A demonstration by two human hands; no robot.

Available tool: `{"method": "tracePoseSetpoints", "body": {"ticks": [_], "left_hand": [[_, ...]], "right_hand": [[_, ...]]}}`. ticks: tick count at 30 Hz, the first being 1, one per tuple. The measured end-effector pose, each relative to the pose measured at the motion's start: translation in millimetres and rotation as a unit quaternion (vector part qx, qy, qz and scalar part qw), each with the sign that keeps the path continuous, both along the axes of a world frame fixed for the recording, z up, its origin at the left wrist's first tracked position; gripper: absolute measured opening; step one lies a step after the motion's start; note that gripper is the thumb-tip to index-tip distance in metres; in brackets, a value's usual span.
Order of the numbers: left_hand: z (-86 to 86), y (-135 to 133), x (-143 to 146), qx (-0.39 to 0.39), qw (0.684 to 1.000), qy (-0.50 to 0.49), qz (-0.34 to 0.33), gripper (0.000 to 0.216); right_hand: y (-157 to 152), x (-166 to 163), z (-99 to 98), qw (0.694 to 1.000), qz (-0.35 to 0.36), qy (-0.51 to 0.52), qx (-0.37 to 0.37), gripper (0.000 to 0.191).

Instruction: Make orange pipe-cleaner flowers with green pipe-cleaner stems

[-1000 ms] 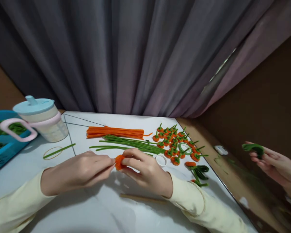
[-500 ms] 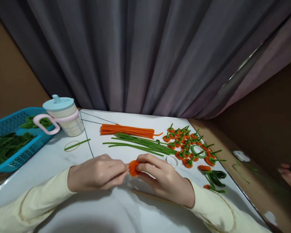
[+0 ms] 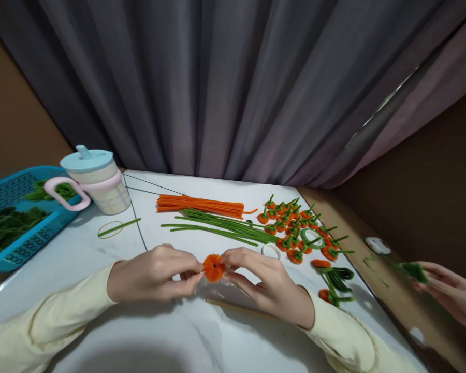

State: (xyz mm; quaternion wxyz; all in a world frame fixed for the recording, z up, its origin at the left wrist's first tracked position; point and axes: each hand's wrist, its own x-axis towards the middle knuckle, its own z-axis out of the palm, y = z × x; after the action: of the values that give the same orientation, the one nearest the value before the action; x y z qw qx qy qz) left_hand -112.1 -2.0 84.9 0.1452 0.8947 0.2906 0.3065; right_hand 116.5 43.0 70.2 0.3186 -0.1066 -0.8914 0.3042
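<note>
Both of my hands pinch one small round orange pipe-cleaner pumpkin (image 3: 213, 267) just above the white table (image 3: 147, 331). My left hand (image 3: 155, 273) grips its left side with closed fingers. From the right, my right hand (image 3: 262, 282) holds it between thumb and fingertips. Behind my hands lie a bundle of orange pipe cleaners (image 3: 202, 205) and a row of green pipe cleaners (image 3: 221, 229). Several finished orange pumpkins with green stems (image 3: 295, 228) are heaped to the right.
A cup with a blue lid and pink handle (image 3: 95, 178) stands at the back left beside a blue basket (image 3: 23, 228) of green pieces. A thin wooden stick (image 3: 236, 307) lies under my right wrist. Another person's hand (image 3: 450, 292) holds a green piece at the right edge.
The pumpkin has turned so its round face shows. The view shifted slightly, and the other person's hand has come back into sight at the right.
</note>
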Motion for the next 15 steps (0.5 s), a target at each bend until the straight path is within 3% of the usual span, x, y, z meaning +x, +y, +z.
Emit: {"method": "tracePoseSetpoints", "body": {"ticks": [5,15], "left_hand": [[-1.8,-0.8,0.9,-0.052,0.998,-0.017,-0.021,0.011],[-7.5,1.1,5.6,-0.169,0.982,-0.066,-0.060,0.012]], "right_hand": [[1.4,1.3,5.6,0.998,0.035,-0.044,0.028,0.020],[8.7,-1.3,3.7,0.990,0.055,-0.081,-0.097,0.010]]}}
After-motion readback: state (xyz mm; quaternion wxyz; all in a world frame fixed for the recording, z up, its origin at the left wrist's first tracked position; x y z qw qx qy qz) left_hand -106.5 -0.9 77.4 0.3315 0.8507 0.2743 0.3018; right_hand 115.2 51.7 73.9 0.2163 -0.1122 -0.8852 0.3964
